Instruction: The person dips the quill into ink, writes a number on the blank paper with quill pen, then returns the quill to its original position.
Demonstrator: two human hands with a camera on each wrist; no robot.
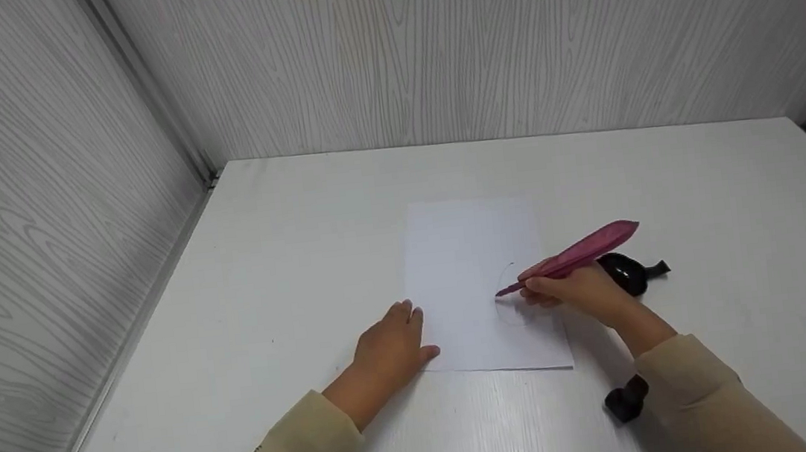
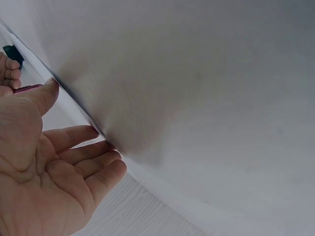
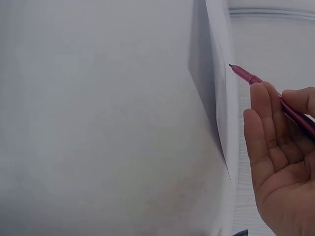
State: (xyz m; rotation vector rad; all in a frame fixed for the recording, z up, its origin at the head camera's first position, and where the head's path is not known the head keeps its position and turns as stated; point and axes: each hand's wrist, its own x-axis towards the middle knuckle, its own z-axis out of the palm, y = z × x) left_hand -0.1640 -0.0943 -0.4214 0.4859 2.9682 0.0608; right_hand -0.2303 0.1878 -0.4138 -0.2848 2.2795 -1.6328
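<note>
A white sheet of paper lies on the table, with a thin curved line drawn on its right half. My right hand pinches a magenta feather-shaped pen, whose tip meets the paper beside that line. In the right wrist view the pen's dark point is seen against the sheet, seen almost edge-on. With fingers extended, my left hand rests at the paper's lower left edge. The left wrist view shows the left hand's palm and fingertips along the table surface.
A glossy black rounded object with a narrow flared end lies just behind the right hand, partly hidden by it. A smaller black object sits by the right sleeve. Grey wood-grain panels bound the white table at the back and sides.
</note>
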